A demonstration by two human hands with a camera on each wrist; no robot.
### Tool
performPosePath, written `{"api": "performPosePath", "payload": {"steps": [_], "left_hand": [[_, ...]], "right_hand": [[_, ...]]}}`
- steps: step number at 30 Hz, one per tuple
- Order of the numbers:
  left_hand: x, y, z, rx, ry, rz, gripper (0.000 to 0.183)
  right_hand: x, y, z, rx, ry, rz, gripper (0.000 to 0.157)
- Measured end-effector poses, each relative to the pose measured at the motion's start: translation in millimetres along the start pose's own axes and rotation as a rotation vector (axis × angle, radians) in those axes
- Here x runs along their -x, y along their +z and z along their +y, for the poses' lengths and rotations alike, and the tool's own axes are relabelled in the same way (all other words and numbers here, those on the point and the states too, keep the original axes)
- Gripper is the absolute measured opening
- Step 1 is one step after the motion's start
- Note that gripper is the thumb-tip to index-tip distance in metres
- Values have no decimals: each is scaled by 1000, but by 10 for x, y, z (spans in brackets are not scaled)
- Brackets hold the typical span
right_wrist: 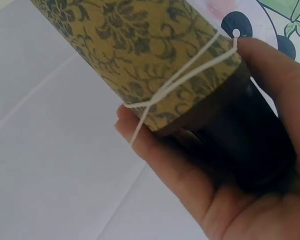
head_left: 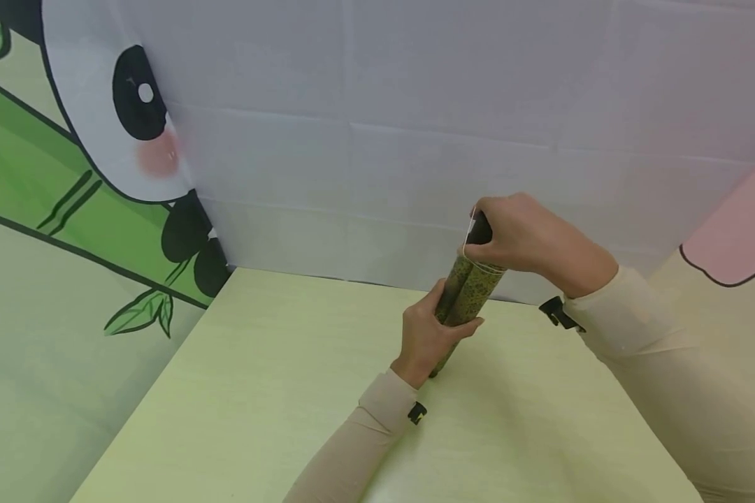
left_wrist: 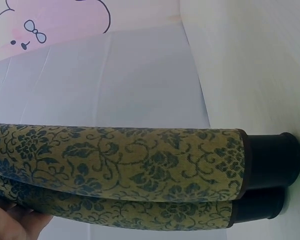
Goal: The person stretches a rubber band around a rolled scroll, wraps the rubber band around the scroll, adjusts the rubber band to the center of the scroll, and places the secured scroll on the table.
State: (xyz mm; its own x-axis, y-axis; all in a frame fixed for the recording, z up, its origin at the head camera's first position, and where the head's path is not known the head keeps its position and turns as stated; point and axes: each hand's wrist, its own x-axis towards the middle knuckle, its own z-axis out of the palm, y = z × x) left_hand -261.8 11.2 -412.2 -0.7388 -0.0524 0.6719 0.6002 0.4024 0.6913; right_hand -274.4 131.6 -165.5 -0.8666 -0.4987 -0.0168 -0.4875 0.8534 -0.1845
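A rolled scroll (head_left: 478, 290) in yellow-green floral brocade leans over the table as two rolls side by side. My left hand (head_left: 429, 335) grips it around the lower middle, thumb along the near side. In the left wrist view, the black end knobs (left_wrist: 275, 162) stand right at the table surface. Near the upper end, my right hand (head_left: 528, 237) hooks a thin white elastic band (right_wrist: 185, 75) with thumb and fingers. The band crosses the brocade just short of its dark edge. The upper black knob (right_wrist: 245, 135) sits between that thumb and fingers, partly hidden.
The pale yellow-green table (head_left: 277, 391) ends at a grey-white cloth backdrop (head_left: 384, 175). A printed panda and bamboo (head_left: 132, 265) cover the left side, and a pink printed figure (head_left: 742, 230) shows at the right.
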Motion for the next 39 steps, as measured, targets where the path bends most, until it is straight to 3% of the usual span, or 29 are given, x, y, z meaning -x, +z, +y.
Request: {"api": "performPosePath", "payload": {"steps": [7,14,18,35,39], "left_hand": [[44,-41,15,0,-10,-11,72],[53,-66,22,15,-7,-34,73],[71,-74,20,19,-6,-39,73],[144,-130,13,-13,29,-37,77],[162,-143,19,-9,25,-45,77]], "right_hand": [[-63,-66,-67,82,-63,-67,33],[-120,-157,-139,165,-54,-172,40],[-150,-171,-181,209,-47,-210,35],[-250,-189,-288,266,-57,-369,19],[-265,-214,-280,258,-81,-420,31]]}}
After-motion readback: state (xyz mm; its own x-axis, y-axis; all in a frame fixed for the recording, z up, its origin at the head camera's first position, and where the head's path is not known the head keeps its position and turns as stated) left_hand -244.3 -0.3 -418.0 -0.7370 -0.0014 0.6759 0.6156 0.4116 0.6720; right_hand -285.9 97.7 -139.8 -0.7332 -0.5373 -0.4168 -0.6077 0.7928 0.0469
